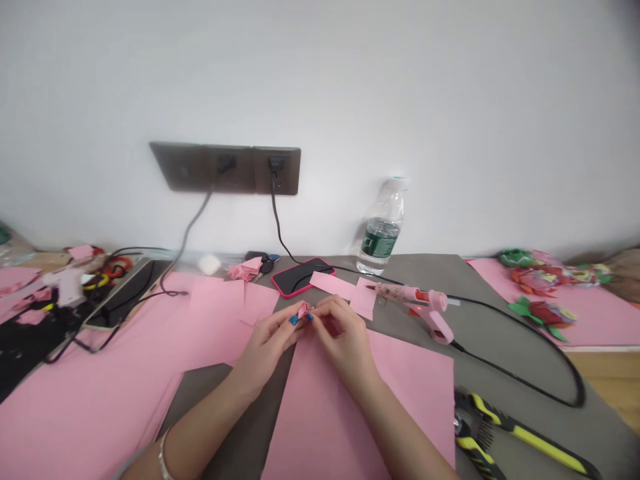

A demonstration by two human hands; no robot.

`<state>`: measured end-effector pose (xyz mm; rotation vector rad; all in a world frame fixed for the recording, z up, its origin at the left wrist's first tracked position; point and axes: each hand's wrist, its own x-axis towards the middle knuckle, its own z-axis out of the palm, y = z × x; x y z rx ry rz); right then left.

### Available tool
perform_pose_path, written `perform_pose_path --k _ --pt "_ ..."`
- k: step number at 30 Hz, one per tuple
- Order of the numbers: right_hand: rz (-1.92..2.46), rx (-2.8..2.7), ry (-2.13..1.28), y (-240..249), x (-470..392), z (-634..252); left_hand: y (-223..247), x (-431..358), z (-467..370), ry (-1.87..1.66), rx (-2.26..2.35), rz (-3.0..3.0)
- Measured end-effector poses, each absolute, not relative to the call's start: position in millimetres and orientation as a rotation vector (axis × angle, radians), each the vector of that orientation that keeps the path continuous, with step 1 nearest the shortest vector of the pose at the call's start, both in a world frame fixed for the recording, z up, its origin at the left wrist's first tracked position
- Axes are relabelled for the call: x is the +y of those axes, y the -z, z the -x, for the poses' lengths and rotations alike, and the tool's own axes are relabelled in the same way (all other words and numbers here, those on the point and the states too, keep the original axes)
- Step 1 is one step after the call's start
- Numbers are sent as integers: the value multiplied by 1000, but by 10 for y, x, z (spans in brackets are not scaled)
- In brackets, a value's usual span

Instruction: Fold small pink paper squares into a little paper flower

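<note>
Between my fingertips is a small piece of folded pink paper, pinched from both sides. My left hand grips it with thumb and fingers from the left. From the right, my right hand pinches the same piece, its thumb close to the left thumb. Under my hands lies a large pink paper sheet. Just beyond them are cut pink paper strips and a phone with a pink rim. A pink glue gun rests to the right of my right hand.
A water bottle stands by the wall. Yellow-black pliers lie at front right. Cords run from the wall socket. A folded pink paper piece sits at the back; paper flowers lie far right. More pink sheets cover the left.
</note>
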<state>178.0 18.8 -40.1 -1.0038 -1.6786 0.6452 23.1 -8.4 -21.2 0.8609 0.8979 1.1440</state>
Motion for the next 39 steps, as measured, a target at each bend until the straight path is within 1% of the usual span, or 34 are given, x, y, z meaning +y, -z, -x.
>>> perform_pose_path --k 11,19,27,34,39 --pt "1117 -1647 -676 368 169 -1781 212 -108 -235 -1078 762 -850" --pt "1154 -1616 -756 407 176 -1763 231 -85 -209 -1031 786 -953" --pt "1173 -1610 -752 399 182 -1761 274 -90 -169 -1071 779 -989" --pt "1146 -1525 -910 383 189 -1774 253 -167 -167 -962 816 -1168" --pt "1129 -1477 -989 391 206 -1779 212 -116 -175 -995 923 -1168"
